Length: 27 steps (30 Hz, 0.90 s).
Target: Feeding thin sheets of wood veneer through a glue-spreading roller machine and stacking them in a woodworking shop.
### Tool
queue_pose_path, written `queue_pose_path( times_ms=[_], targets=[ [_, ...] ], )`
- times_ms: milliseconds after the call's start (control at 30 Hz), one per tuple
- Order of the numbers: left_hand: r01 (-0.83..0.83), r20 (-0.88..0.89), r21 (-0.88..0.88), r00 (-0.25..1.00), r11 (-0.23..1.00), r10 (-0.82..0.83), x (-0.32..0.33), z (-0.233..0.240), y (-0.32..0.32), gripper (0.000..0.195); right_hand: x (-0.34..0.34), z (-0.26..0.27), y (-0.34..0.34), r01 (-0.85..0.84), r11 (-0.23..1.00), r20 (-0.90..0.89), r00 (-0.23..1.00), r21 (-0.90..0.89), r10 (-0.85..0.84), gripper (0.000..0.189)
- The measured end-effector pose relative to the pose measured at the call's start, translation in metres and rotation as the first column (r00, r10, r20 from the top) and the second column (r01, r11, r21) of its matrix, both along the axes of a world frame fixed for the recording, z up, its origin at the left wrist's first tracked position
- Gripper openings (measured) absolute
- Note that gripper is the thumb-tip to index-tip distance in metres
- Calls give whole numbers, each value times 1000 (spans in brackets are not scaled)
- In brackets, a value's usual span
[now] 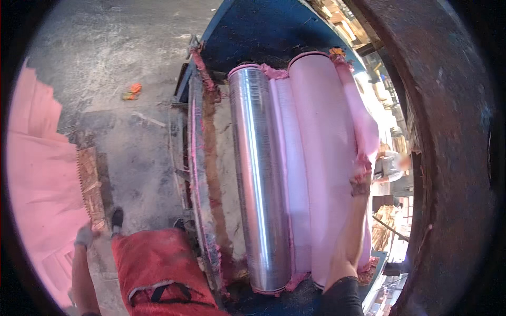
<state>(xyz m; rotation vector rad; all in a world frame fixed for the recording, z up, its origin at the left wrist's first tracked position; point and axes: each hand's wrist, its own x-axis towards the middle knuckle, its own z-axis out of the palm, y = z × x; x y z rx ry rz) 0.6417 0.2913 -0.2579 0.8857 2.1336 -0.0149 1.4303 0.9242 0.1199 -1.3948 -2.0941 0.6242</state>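
Observation:
Before me is a two-roll mill with a shiny metal roller (257,170) and a second roller (322,138) wrapped in a smooth pink sheet. Pink, rubber-like material (284,170) lies between them. My right hand (360,179), blurred and in a pink-stained covering, reaches over to the far side of the wrapped roller. It is by a loose pink flap (365,126); whether the fingers grip it is unclear. Low on the left, my left hand (84,236) in a grey glove is at the edge of stacked pink sheets (43,170). Its fingers are too indistinct to read.
A blue metal side plate (265,31) bounds the rollers. An orange-and-green crumpled item (133,91) lies on the concrete floor (134,158). A wooden board (91,181) shows beside the sheets. Beyond the mill is another person (389,166). A large dark, curved structure (446,158) rises at right.

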Motion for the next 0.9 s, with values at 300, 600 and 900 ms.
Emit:
queue_pose_path(
  times_ms=[300,600,900],
  targets=[
    [-14,289,351,953,936,-94,-64,-57,102,40,-209,-28,-155,184,886,-204,934,-425,-292,35],
    [80,289,-47,955,996,-63,-111,68,2,57,-219,-6,-268,498,864,998,-20,67,-66,44],
    [486,190,-373,874,790,-448,-256,-30,-230,28,-186,-347,-365,681,693,907,102,236,-409,22]
  ],
)
